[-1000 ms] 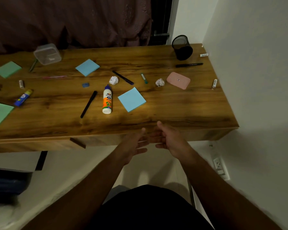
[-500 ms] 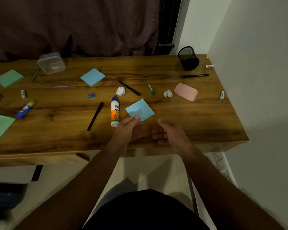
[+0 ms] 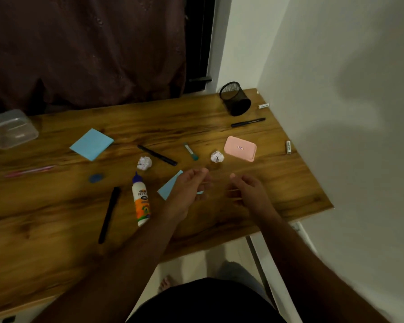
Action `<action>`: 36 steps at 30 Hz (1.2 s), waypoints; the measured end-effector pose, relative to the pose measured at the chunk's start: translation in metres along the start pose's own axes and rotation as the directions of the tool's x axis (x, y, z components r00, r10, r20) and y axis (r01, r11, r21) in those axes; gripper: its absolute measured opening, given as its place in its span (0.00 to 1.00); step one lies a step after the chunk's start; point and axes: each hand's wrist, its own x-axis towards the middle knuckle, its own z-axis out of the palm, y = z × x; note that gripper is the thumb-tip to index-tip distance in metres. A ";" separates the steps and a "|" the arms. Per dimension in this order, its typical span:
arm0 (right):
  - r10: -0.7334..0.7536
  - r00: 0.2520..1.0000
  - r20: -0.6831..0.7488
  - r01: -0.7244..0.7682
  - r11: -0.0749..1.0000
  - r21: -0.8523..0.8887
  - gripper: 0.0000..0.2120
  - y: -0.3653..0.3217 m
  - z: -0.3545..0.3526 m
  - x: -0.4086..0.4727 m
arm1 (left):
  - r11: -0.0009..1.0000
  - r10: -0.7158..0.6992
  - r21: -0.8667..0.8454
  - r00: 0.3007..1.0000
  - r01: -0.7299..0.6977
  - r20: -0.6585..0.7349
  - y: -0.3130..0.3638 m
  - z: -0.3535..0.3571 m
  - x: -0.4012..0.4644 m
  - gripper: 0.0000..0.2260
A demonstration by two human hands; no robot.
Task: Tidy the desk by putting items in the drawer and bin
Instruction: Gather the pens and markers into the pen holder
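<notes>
Hands now over the bench [image 3: 56, 229]: since a second ago we moved both forward from below its edge. Left hand [image 3: 187, 194] covers the blue sticky note [image 3: 169, 188], fingers loosely curled; right hand [image 3: 245, 192] half-open, empty. Nothing binned or stowed yet.
</notes>
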 end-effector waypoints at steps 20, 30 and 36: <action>-0.437 0.899 -0.019 0.362 0.768 -0.529 0.28 -0.132 -0.058 0.263 | 0.988 0.055 -0.121 0.947 -0.098 -0.316 0.060 0.089 0.117 0.08; -0.235 0.968 0.090 0.232 0.692 -0.684 0.45 -0.147 -0.035 0.341 | 0.986 0.009 -0.145 0.892 -0.083 -0.451 0.053 0.087 0.107 0.10; -0.334 0.936 0.107 0.340 0.789 -0.512 0.38 -0.140 -0.035 0.325 | 0.987 -0.007 -0.145 0.887 -0.068 -0.461 0.050 0.082 0.103 0.12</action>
